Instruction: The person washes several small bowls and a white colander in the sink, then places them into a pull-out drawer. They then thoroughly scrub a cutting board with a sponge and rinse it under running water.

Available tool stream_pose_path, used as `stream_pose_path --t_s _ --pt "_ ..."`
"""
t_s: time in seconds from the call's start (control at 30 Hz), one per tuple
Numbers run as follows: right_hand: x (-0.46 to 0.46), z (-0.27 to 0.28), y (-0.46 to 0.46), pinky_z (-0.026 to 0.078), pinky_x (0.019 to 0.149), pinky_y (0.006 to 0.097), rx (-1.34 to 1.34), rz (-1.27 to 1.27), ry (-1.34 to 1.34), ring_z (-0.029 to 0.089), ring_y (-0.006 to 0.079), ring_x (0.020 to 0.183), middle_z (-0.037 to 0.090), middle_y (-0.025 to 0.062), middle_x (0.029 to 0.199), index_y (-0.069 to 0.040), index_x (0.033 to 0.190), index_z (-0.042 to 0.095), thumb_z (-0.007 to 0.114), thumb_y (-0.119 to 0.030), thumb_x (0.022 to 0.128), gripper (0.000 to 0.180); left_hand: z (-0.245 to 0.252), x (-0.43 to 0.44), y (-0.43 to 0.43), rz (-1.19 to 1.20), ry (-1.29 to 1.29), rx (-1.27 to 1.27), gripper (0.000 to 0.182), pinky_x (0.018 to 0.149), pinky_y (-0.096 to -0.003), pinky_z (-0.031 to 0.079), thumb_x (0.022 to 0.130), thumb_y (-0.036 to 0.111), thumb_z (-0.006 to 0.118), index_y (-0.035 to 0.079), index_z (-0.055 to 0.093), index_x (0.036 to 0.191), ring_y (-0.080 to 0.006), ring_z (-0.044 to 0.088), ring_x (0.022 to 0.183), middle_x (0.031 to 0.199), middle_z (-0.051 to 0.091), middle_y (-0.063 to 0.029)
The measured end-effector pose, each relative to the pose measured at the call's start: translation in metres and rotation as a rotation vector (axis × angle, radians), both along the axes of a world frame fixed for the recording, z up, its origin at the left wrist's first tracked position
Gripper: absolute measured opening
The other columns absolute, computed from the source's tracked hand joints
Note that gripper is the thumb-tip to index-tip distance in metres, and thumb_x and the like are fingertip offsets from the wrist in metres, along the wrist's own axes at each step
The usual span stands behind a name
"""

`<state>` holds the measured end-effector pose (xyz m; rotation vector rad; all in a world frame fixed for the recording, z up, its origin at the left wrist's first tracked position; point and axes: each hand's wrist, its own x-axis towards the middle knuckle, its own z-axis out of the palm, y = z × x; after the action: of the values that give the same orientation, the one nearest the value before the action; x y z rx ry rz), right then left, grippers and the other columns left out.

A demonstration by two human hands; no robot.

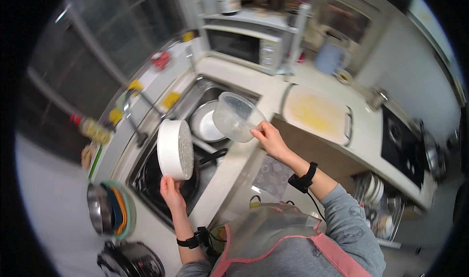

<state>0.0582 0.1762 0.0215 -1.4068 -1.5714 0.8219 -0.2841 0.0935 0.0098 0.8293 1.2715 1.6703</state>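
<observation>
My left hand (172, 194) grips the rim of a round white colander (169, 149), tilted on its side above the near-left sink basin. With my right hand (270, 138) I hold a clear plastic bowl (234, 119) by its edge, tipped over the other basin. Beneath the bowl, a round metal pan or basin with a whitish inside (207, 125) sits in that basin. A dark frying pan (150, 174) with a black handle lies in the near-left basin, partly hidden by the colander. The curved metal faucet (128, 110) stands behind the sink.
Right of the sink lies a cutting board (311, 112) with yellow residue. A microwave (242, 48), a blue kettle (329, 57) and a black cooktop (401, 145) line the counter. Stacked basins (126, 211) and a black cooker (135, 260) stand at left. A dish drawer (390, 218) is pulled out at right.
</observation>
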Motion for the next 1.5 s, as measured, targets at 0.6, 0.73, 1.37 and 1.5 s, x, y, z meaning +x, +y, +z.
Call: stream_pose_path --t_s 0.6,0.73,1.37,1.5 --pt "0.337 -0.124 -0.569 0.038 0.085 0.0369 0.034 -1.914 -0.480 0.047 0.0284 0.094 0.048 0.0139 0.097 -0.002 0.097 0.060 0.060 -0.017 0.086 0.019 0.019 0.327 -0.015 -0.686 0.624 0.477 0.017 0.072 -0.0226 0.040 0.093 0.013 0.052 -0.004 0.058 0.095 -0.0101 0.047 0.077 0.082 0.053 -0.0012" --pt "0.352 -0.212 -0.649 0.039 0.084 0.0377 -0.008 -2.301 -0.293 0.047 0.0304 0.094 0.048 0.0169 0.100 -0.003 0.100 0.059 0.056 -0.017 0.089 0.019 0.012 0.390 -0.049 -0.786 0.621 0.414 0.018 0.070 -0.0219 0.039 0.093 0.014 0.053 -0.004 0.057 0.093 -0.0086 0.046 0.076 0.081 0.052 -0.0001" --pt "0.424 -0.304 -0.604 0.040 0.081 0.0409 -0.148 -2.721 0.577 0.048 0.0334 0.090 0.051 0.0206 0.095 -0.005 0.097 0.055 0.055 -0.021 0.090 0.018 0.026 0.516 -0.120 -0.910 0.791 0.497 0.019 0.065 -0.0201 0.036 0.096 0.016 0.048 -0.002 0.055 0.091 -0.0071 0.041 0.073 0.078 0.046 0.0020" --pt "0.448 -0.295 -0.582 0.040 0.080 0.0409 -0.247 -2.649 0.598 0.049 0.0327 0.088 0.049 0.0214 0.100 -0.006 0.099 0.056 0.055 -0.022 0.090 0.018 0.027 0.549 -0.105 -0.950 0.800 0.553 0.019 0.067 -0.0220 0.037 0.095 0.014 0.048 -0.003 0.055 0.092 -0.0097 0.044 0.075 0.078 0.049 -0.0009"
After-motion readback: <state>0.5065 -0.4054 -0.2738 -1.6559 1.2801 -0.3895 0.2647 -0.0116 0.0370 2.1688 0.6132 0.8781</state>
